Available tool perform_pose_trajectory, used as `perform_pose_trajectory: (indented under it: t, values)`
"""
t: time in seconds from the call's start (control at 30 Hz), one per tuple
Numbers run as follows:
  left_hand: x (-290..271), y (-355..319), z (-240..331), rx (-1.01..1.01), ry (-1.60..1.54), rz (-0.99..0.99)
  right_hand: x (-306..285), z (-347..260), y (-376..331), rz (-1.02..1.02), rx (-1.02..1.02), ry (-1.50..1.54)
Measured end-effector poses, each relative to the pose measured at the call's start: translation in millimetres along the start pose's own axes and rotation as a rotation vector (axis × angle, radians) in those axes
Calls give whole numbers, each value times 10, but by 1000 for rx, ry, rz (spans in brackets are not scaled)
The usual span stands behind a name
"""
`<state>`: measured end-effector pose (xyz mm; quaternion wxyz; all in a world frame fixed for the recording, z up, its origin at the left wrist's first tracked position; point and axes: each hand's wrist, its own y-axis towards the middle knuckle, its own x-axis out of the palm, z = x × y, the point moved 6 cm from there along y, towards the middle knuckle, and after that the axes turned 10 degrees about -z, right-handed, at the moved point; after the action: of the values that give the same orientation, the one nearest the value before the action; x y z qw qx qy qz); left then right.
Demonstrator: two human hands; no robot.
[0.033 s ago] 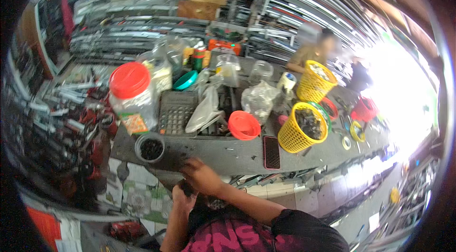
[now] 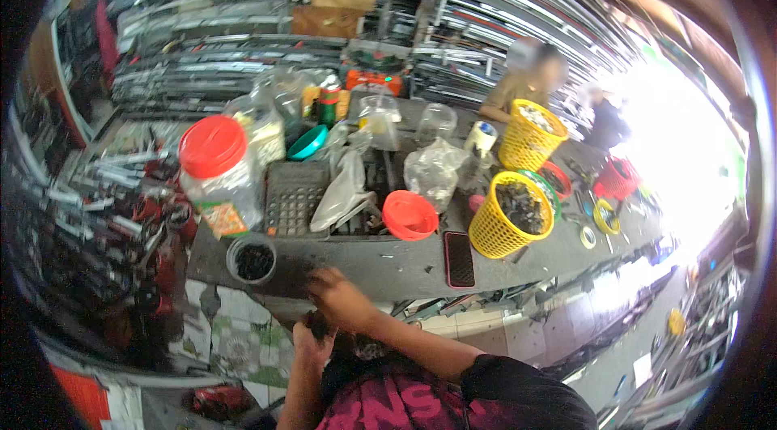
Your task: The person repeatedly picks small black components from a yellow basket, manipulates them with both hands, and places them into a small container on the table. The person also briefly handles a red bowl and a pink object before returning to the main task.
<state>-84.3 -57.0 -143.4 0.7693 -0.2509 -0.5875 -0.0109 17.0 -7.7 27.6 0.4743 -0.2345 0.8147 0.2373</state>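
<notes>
Close to my body, just off the table's near edge, my left hand [image 2: 309, 342] is closed around a small dark thing [image 2: 319, 323] that I cannot make out. My right hand [image 2: 341, 300] is directly above it, its fingers bent and pressed together over the table edge. What those fingers pinch, if anything, is hidden. Left of my hands, a grey tub [image 2: 252, 260] holds many small black pieces. A phone [image 2: 459, 260] with a pink edge lies to the right, beside a yellow basket [image 2: 495, 237] filled with dark pieces.
Behind the tub stand a clear jar with a red lid [image 2: 214, 146] and a large calculator [image 2: 296, 199]. A red bowl [image 2: 410, 215] and crumpled plastic bags [image 2: 435, 171] sit mid-table. A second yellow basket [image 2: 530, 142] is near a person [image 2: 518, 90] across the table.
The table and everything on it have shifted slightly left in the picture. Both hands keep nearly the same place and pose.
</notes>
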Motion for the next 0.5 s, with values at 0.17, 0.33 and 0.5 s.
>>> perform_pose_trajectory:
  t: [0.17, 0.33, 0.5]
  values:
    - [60, -102, 21, 17, 26, 74, 88, 261, 348, -68, -8, -282]
    - [-87, -101, 94, 21, -33, 162, 200, 349, 405, -173, -7, -298]
    - [-151, -33, 102, 46, -40, 197, 183, 359, 289, -153, -33, -222]
